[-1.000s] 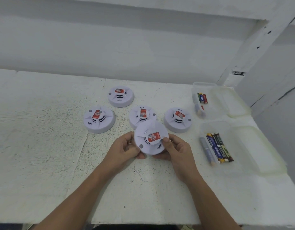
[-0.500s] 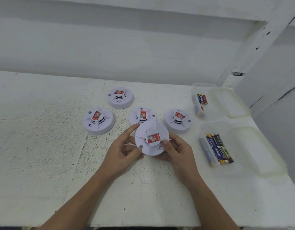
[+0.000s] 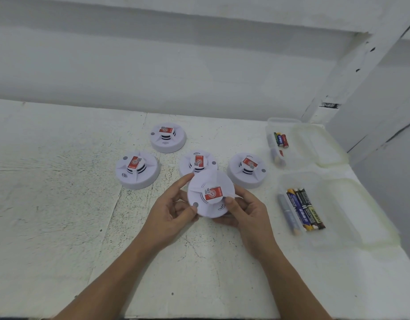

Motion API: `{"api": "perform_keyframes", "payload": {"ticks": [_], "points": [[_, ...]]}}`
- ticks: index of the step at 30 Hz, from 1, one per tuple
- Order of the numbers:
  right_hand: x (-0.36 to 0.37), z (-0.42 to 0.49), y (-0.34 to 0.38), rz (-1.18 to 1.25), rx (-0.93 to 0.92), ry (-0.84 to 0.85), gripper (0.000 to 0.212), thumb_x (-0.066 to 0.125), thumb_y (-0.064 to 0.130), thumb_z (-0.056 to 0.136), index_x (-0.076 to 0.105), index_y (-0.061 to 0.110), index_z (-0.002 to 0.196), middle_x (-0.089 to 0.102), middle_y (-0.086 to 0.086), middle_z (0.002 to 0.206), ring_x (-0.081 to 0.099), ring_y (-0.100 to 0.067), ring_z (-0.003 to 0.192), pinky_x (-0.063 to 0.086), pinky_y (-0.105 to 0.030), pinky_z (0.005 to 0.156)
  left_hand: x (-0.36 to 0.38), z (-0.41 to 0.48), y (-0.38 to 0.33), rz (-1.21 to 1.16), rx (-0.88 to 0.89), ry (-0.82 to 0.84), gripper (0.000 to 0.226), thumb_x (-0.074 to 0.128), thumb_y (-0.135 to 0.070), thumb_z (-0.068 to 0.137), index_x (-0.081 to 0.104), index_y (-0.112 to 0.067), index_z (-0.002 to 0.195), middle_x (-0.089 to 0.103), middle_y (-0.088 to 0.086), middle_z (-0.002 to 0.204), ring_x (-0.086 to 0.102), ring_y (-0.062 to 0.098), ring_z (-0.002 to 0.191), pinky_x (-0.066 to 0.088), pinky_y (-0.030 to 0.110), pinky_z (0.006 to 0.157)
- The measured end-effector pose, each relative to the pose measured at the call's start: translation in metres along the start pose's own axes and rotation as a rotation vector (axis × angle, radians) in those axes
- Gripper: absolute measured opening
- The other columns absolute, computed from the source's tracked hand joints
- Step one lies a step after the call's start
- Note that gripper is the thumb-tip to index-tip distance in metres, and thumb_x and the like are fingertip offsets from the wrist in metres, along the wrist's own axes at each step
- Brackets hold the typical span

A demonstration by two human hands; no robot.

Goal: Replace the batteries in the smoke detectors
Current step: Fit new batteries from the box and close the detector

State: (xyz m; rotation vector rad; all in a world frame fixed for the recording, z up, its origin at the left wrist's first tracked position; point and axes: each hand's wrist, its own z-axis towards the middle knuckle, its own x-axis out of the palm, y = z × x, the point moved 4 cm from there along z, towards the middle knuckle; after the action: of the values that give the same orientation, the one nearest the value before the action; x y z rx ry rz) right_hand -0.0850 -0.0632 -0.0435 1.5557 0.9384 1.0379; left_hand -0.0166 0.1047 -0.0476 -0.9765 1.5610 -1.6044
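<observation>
Evidently raised for opening: round white plastic smoke detector with red label (image 3: 211, 195), face up, just above the scuffed white tabletop (image 3: 61, 215) and near its front middle. Pinched at the left rim by the left hand (image 3: 171, 212), thumb on top, index finger stretched along the far edge; clasped at the right by the right hand (image 3: 247, 212), thumb on the face, fingers beneath. Likely braced so for twisting cover from base. Behind, four matching detectors (image 3: 137, 169) resting face up, one partly hidden. Off right, well apart, two clear plastic tubs (image 3: 351, 204) of loose batteries (image 3: 303, 209), with no obstacle between.
</observation>
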Motion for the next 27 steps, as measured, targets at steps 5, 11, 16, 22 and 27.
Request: {"api": "perform_keyframes", "payload": {"ticks": [5, 11, 16, 22, 27], "points": [[0.0002, 0.0005, -0.0001, -0.011, 0.001, -0.001, 0.040, 0.062, 0.025, 0.083, 0.060, 0.017, 0.122, 0.074, -0.005, 0.103, 0.070, -0.025, 0.097, 0.058, -0.048, 0.075, -0.0007, 0.0010, 0.0036, -0.034, -0.015, 0.003, 0.063, 0.069, -0.026, 0.074, 0.050, -0.034, 0.134, 0.057, 0.022, 0.096, 0.060, 0.036, 0.082, 0.051, 0.064, 0.081], [-0.0005, 0.0007, -0.0010, -0.002, 0.005, -0.004, 0.039, 0.062, 0.025, 0.083, 0.061, 0.018, 0.121, 0.074, -0.007, 0.101, 0.070, -0.026, 0.097, 0.059, -0.046, 0.074, -0.0004, 0.0013, 0.0032, -0.027, -0.002, 0.012, 0.061, 0.069, -0.027, 0.075, 0.051, -0.035, 0.133, 0.059, 0.019, 0.095, 0.060, 0.036, 0.081, 0.051, 0.064, 0.080], [-0.0002, 0.0011, -0.0011, -0.023, -0.006, -0.003, 0.038, 0.060, 0.024, 0.084, 0.060, 0.016, 0.122, 0.074, -0.005, 0.101, 0.070, -0.026, 0.096, 0.058, -0.049, 0.075, -0.0015, 0.0016, 0.0043, -0.009, 0.006, 0.008, 0.061, 0.068, -0.026, 0.076, 0.050, -0.036, 0.133, 0.059, 0.017, 0.095, 0.061, 0.045, 0.084, 0.053, 0.061, 0.080], [-0.0008, 0.0010, -0.0009, -0.026, -0.006, 0.001, 0.036, 0.060, 0.024, 0.085, 0.061, 0.018, 0.120, 0.074, -0.006, 0.101, 0.070, -0.026, 0.096, 0.059, -0.047, 0.075, -0.0016, 0.0023, 0.0056, -0.034, -0.005, 0.011, 0.062, 0.068, -0.023, 0.076, 0.050, -0.031, 0.135, 0.058, 0.020, 0.094, 0.060, 0.032, 0.082, 0.054, 0.055, 0.083], [-0.0008, 0.0009, -0.0012, -0.038, -0.013, -0.004, 0.040, 0.060, 0.024, 0.085, 0.060, 0.014, 0.123, 0.073, -0.005, 0.104, 0.070, -0.026, 0.097, 0.058, -0.049, 0.076, -0.0010, 0.0023, 0.0039, -0.016, 0.006, 0.003, 0.059, 0.063, -0.010, 0.081, 0.049, -0.028, 0.135, 0.057, 0.023, 0.094, 0.060, 0.033, 0.081, 0.056, 0.051, 0.080]]}}
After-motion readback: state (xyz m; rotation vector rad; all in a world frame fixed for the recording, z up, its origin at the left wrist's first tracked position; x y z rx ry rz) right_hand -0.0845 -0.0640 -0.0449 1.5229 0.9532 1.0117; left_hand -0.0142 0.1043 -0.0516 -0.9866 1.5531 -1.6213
